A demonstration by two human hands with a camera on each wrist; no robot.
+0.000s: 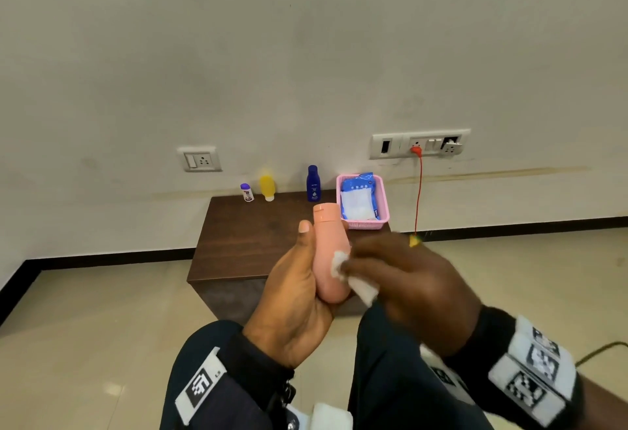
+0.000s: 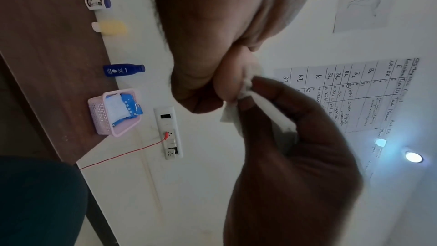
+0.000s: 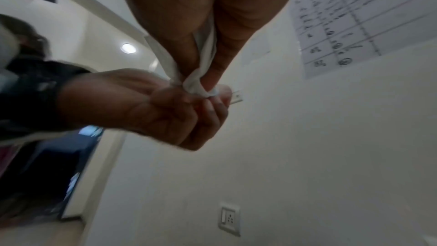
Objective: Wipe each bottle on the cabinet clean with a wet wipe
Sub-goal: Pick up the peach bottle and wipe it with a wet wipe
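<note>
My left hand (image 1: 299,280) grips a peach bottle (image 1: 328,252) upright in front of the cabinet (image 1: 244,242), cap up. My right hand (image 1: 401,280) pinches a white wet wipe (image 1: 353,276) against the bottle's right side. The wipe (image 2: 232,115) shows bunched between the fingers in the left wrist view, and the wipe (image 3: 201,83) also in the right wrist view. At the cabinet's back stand a small white bottle with a purple cap (image 1: 247,192), a yellow bottle (image 1: 267,187) and a dark blue bottle (image 1: 313,183).
A pink basket (image 1: 382,205) with a blue pack of wipes (image 1: 360,195) sits at the cabinet's back right corner. A red cable (image 1: 418,191) hangs from a wall socket beside it. Another white wipe (image 1: 331,416) lies on my lap. Tiled floor surrounds the cabinet.
</note>
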